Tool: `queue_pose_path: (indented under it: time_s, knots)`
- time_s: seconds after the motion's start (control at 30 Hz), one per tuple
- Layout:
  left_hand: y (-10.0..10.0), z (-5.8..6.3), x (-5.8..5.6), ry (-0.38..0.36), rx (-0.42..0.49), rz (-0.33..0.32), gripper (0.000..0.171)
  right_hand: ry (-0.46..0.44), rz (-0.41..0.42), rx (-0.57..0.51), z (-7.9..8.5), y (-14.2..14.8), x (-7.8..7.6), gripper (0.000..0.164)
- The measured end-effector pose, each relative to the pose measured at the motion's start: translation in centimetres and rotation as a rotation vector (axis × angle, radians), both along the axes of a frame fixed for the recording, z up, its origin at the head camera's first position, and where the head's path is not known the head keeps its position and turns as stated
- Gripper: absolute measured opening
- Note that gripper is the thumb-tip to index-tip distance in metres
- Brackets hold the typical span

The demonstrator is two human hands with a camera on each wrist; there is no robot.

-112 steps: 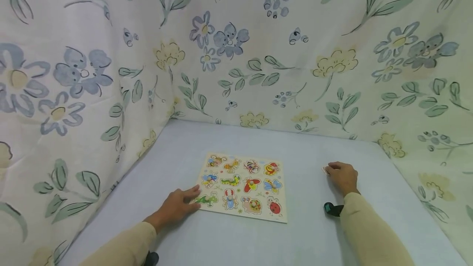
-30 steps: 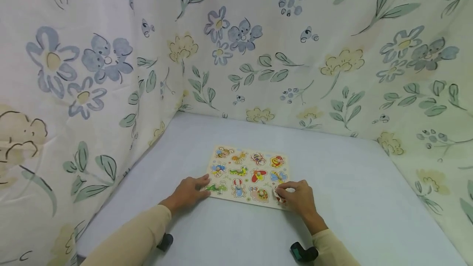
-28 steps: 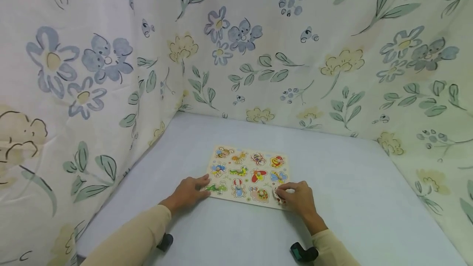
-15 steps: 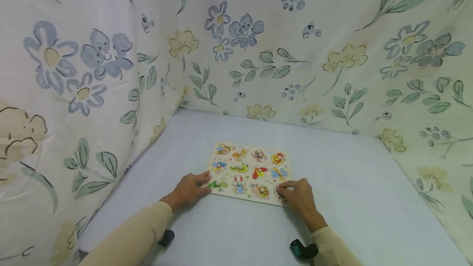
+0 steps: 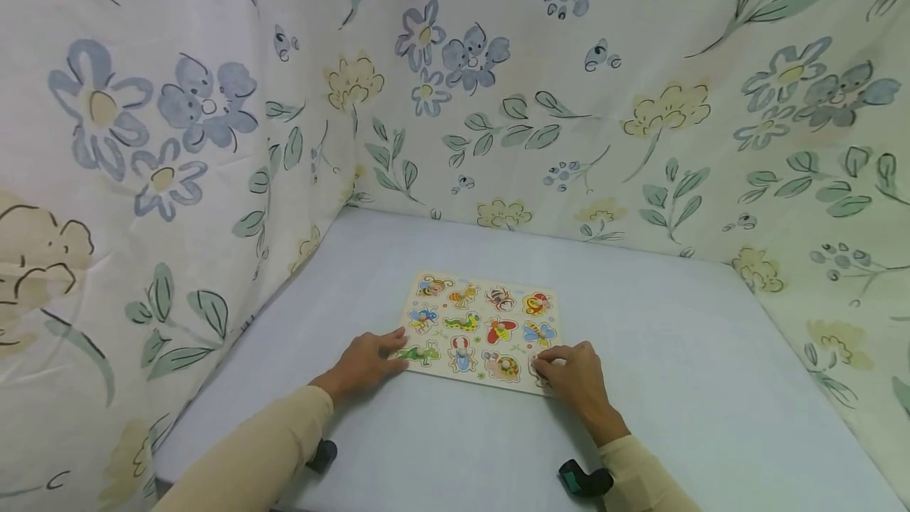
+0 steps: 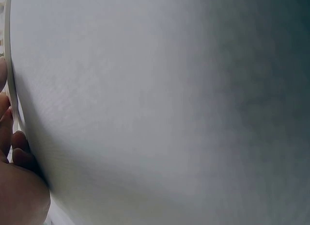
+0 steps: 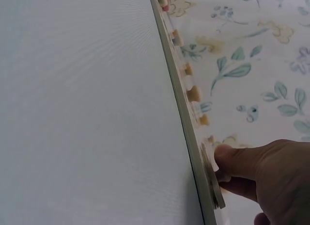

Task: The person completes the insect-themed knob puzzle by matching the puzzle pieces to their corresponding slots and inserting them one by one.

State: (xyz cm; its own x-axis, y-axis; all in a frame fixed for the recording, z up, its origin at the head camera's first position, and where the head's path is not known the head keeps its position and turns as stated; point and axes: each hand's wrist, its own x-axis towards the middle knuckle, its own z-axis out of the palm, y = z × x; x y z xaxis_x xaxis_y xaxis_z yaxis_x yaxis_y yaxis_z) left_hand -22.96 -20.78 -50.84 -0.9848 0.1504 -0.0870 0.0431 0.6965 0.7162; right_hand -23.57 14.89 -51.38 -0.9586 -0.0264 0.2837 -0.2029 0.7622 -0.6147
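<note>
A wooden knob puzzle board (image 5: 441,336) with several colourful insect pieces lies flat on the table. At its near left corner, my left hand (image 5: 362,366) holds the board, with the thumb at the near edge and a finger at the left edge. My right hand (image 5: 579,378) pinches a puzzle piece (image 7: 211,179) by its knob over the near right corner. The right wrist view shows this piece slightly tilted against the board, not lying flush; its picture is mostly hidden by my fingers. In the left wrist view, the left hand's fingertips (image 6: 19,140) are at the board's edge.
A white cloth covers the table (image 5: 675,354). Floral curtains (image 5: 512,148) hang behind it and along both sides. A dark wrist camera (image 5: 584,480) sticks out below the right wrist, and another (image 5: 323,457) below the left.
My right hand has brought the puzzle piece from the table's right side to the board's near right corner. Over the last second it shifts only slightly there. The left hand stays at its corner.
</note>
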Motion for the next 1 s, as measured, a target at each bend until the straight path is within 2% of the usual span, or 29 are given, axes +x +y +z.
queue_pose_path:
  time_s: [0.37,0.53,0.77,0.87,1.0]
  knots:
    - [-0.3,-0.3,0.2,-0.005,-0.014,0.006,0.05,0.017,0.012,0.02,-0.9,-0.3,-0.4,0.009]
    - [-0.1,-0.6,-0.1,0.002,-0.009,-0.014,0.05,-0.029,0.013,0.036,-0.9,0.2,-0.5,0.009]
    - [0.6,-0.4,-1.2,0.023,-0.017,-0.08,0.049,-0.155,0.009,0.051,0.6,2.5,-0.5,0.012]
    - [0.3,-0.2,-1.4,0.012,-0.009,-0.067,0.046,-0.136,0.018,0.038,1.5,3.5,-1.0,0.016]
    - [-0.5,0.9,-1.8,-0.004,0.029,-0.009,0.042,-0.069,0.049,0.054,3.4,4.2,-2.3,0.019]
